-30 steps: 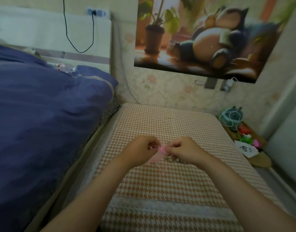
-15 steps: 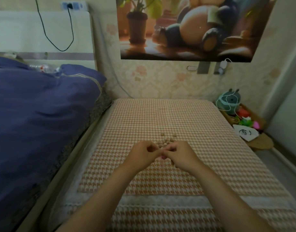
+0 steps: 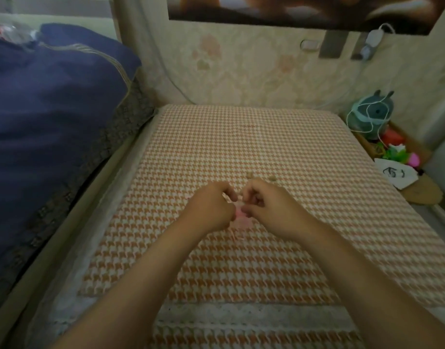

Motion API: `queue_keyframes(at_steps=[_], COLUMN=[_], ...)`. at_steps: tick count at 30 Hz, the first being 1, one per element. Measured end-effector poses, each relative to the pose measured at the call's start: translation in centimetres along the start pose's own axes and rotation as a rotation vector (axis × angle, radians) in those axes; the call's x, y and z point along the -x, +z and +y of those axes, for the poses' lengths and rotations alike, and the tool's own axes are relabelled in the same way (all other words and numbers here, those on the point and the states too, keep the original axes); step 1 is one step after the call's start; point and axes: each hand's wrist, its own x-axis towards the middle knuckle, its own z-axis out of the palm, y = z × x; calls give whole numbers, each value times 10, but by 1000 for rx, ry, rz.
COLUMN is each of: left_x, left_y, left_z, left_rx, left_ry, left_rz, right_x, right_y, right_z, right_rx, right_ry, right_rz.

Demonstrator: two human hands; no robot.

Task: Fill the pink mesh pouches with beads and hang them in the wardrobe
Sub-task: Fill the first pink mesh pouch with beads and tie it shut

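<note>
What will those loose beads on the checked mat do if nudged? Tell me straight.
The beads look small and round, so they would probably roll at a light touch. The woven checked mat may slow them, since its surface looks textured. They lie just beyond the right hand, so a careless move of that hand could scatter them.

Dim, even indoor light with a greenish-yellow cast; no glare, no hard shadows. The whole view is softly blurred, the poster (image 3: 304, 11) at the top most smeared. Wide-angle bending curves the bed (image 3: 65, 235) edge and wall (image 3: 241, 71). The blue quilt (image 3: 40, 122) falls darkest.
</note>
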Motion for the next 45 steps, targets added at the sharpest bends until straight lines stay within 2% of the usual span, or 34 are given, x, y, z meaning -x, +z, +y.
queue_keyframes(at_steps=[14,19,25,28,33,35,39,43,45], left_x=[-1,17,24,19,11,9,9,0,0], left_y=[-16,-26,-26,-24,-19,-15,-8,-12,-13], left_z=[-9,-11,-13,-17,-15,-12,-9,-16,-17], left_rx=[101,-178,-255,-350,-595,-615,-597,-608,-553], left_ry=[196,303,349,429,511,535,576,476,434], left_rz=[-24,-104,-231,-265,-219,-202,-166,-140,-135], right_x=[0,18,28,31,33,33,28,17,10], right_y=[1,0,-3,-7,-19,-21,-18,-15,-11], right_z=[-5,-6,-3,-2,6,8,15,20,20], right_rx=[304,394,407,391,522,560,532,493,342], right_ry=[-180,-220,-246,-253,-208,-194,-237,-228,-186], right_rz=[-111,-120,-104,-94,-113,-121,-88,-112,-161])
